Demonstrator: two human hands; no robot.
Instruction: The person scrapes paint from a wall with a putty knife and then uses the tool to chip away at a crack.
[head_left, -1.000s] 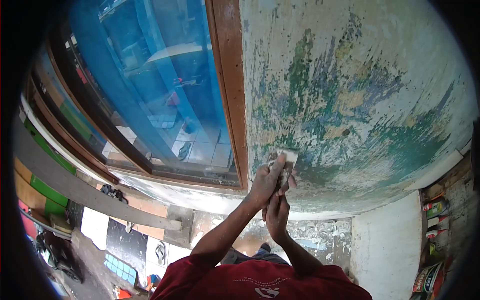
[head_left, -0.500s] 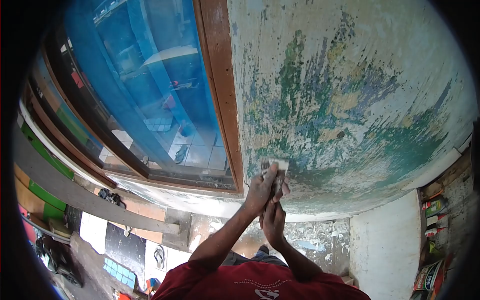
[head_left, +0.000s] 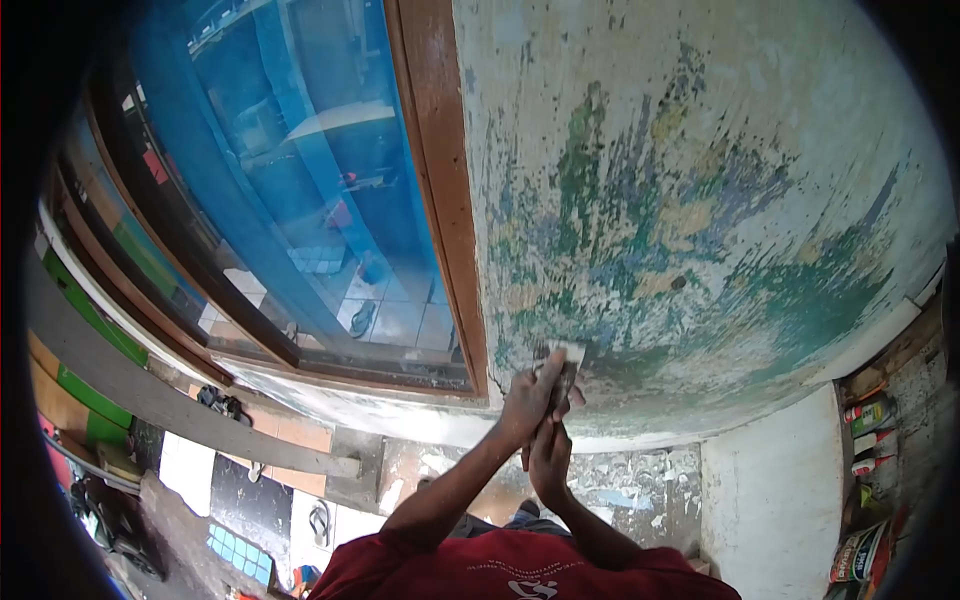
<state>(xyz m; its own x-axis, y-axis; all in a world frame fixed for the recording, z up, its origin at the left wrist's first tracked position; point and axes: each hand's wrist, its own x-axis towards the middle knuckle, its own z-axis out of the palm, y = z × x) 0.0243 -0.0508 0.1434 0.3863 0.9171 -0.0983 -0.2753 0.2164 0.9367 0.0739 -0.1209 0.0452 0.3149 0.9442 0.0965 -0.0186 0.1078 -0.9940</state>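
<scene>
A scraper with a pale, flat blade point(head_left: 568, 353) meets the wall point(head_left: 640, 250), whose old green, blue and yellow paint shows in patches. My left hand point(head_left: 528, 402) is wrapped round the scraper, with a finger stretched along it towards the blade. Just below, my right hand point(head_left: 548, 458) is closed round the lower end of the handle, touching my left hand. The handle is mostly hidden by my fingers. The blade lies against the lower left part of the painted patch, right of the brown window frame point(head_left: 440, 190).
Blue-curtained window glass point(head_left: 270, 130) fills the left. Below it runs a grey ledge point(head_left: 200, 405), with sandals point(head_left: 318, 520) on the tiles beyond. Paint flakes litter the floor point(head_left: 640, 490). At the right, a pale panel point(head_left: 770, 510) stands beside bottles point(head_left: 870, 412) and a tub point(head_left: 856, 553).
Both hands and the scraper have moved a little down the wall and slightly to the right. The grip looks the same.
</scene>
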